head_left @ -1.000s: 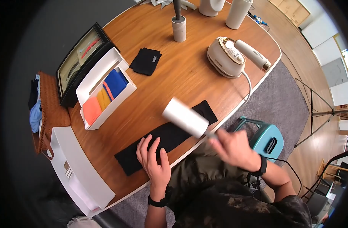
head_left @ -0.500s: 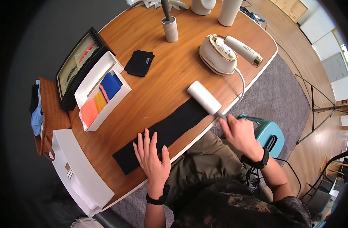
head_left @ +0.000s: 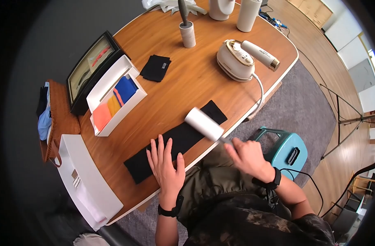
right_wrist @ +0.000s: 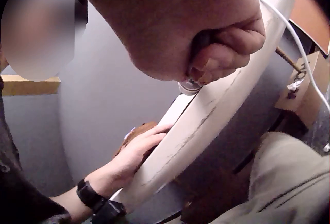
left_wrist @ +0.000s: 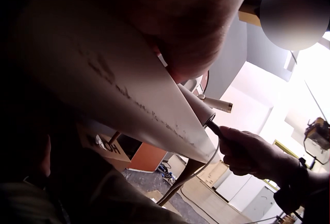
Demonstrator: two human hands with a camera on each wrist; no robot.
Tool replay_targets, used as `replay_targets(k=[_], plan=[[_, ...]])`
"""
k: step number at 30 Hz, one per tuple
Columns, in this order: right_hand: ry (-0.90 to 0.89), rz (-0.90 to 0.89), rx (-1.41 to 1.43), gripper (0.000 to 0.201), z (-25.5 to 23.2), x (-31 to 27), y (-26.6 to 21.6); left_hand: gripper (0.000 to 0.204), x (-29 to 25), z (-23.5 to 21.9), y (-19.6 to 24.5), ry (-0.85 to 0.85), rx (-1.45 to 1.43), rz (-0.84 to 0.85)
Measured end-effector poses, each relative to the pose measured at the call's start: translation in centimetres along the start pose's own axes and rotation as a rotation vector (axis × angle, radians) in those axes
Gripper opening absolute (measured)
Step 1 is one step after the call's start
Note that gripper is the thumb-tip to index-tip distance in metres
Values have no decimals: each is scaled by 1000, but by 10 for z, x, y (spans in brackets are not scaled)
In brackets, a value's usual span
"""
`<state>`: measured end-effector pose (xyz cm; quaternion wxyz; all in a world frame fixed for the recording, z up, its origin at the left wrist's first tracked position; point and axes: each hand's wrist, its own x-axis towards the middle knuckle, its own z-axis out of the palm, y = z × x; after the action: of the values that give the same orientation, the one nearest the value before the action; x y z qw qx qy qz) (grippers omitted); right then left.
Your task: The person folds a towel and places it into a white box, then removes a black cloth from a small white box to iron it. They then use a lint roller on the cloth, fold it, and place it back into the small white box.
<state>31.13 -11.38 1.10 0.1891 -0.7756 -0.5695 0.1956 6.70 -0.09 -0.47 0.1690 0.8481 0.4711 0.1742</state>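
Note:
A long, flat strip of black fabric (head_left: 178,139) lies along the near edge of the wooden table. My left hand (head_left: 167,166) rests on its left part, fingers straight and slightly spread. In my right hand (head_left: 249,158) I grip the grey handle of a white lint roller (head_left: 203,124). The roller lies across the strip right of its middle, a little blurred in the head view. The left wrist view shows the right hand (left_wrist: 252,152) curled round the dark handle, beyond the table edge (left_wrist: 149,100). In the right wrist view its fingers (right_wrist: 221,56) wrap the handle closely.
A white box (head_left: 124,113) holds folded blue, yellow and coral cloths, near a small folded black cloth (head_left: 155,67). A white garment steamer (head_left: 236,59) with a cord stands at the right. Another roller (head_left: 188,35) stands upright farther back. A larger white box (head_left: 87,180) sits at the left.
The lint roller first went right to the strip's far end, then came back left to right of its middle. My left hand stays on the fabric.

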Motion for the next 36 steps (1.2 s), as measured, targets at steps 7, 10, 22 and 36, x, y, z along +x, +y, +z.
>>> replay_targets(k=[7, 10, 22, 36], plan=[[146, 118, 86, 44, -26, 16, 21, 50, -4, 1, -4, 70, -80, 26], [79, 39, 333, 40, -23, -6, -1, 47, -12, -13, -15, 155, -50, -15], [-83, -32, 132, 39, 17, -13, -17, 63, -41, -29, -47, 4, 239, -221], [-239, -142, 273, 40, 39, -34, -60, 67, -31, -9, -20, 84, 214, -216]])
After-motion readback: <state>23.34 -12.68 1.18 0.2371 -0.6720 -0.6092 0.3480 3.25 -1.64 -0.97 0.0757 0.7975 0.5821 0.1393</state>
